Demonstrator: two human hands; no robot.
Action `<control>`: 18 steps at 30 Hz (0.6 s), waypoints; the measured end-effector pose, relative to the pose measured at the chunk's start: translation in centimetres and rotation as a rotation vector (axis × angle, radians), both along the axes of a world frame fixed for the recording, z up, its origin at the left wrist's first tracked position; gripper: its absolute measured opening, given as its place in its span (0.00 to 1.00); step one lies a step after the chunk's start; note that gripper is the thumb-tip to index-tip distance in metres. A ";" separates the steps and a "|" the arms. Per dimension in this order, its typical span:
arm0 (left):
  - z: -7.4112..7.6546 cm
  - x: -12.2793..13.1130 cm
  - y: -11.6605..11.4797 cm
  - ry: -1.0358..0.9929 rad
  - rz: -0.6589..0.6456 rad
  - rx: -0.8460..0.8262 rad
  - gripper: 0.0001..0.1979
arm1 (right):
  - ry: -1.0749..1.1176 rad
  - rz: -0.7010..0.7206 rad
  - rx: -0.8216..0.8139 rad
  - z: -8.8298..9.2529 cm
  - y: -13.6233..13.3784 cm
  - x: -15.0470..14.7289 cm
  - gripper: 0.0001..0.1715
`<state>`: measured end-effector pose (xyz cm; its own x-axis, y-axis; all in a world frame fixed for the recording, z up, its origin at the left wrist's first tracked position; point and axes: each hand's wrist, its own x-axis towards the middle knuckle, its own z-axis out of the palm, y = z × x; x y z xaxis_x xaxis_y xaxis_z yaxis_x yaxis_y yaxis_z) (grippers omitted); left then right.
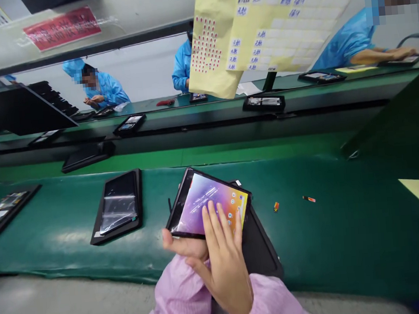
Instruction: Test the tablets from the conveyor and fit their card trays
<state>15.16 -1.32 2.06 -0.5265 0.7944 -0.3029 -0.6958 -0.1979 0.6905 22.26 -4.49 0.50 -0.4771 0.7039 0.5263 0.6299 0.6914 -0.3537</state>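
Observation:
A tablet (202,201) with a lit screen, showing a purple-to-yellow picture and app icons, is tilted above the mat. Beneath its near edge is my left hand (187,246), supporting it; the thumb sticks out to the left and the other fingers are hidden behind the tablet. My right hand (224,257) lies over the lower right of the screen, fingers stretched out, seemingly touching the glass. Partly covered by the tablet, a black tray (260,249) rests on the green mat.
Left on the green mat (332,244) are a dark-screened tablet (119,203) on a black tray and an opened device (7,211). Two small orange pieces lie right. Several trays line the conveyor (211,132). Yellow sheets (275,31) hang ahead; blue-clothed people (108,90) work beyond.

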 end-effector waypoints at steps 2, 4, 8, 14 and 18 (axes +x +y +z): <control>0.0 0.4 0.0 0.055 0.371 0.035 0.41 | 0.000 -0.003 0.015 -0.1 -1.0 0.4 0.46; 0.1 0.7 0.0 0.056 0.530 0.050 0.35 | -0.002 -0.002 0.033 -0.1 -1.5 0.6 0.47; 0.7 1.2 0.1 -0.022 0.539 0.029 0.35 | 0.034 -0.005 0.086 -0.3 -2.3 0.6 0.46; 1.3 1.3 0.5 0.018 0.642 0.086 0.33 | 0.068 0.030 0.098 -0.3 -2.5 1.5 0.41; 0.4 0.8 -0.2 -0.021 0.441 0.132 0.38 | 0.079 0.000 0.070 0.4 -0.6 2.3 0.40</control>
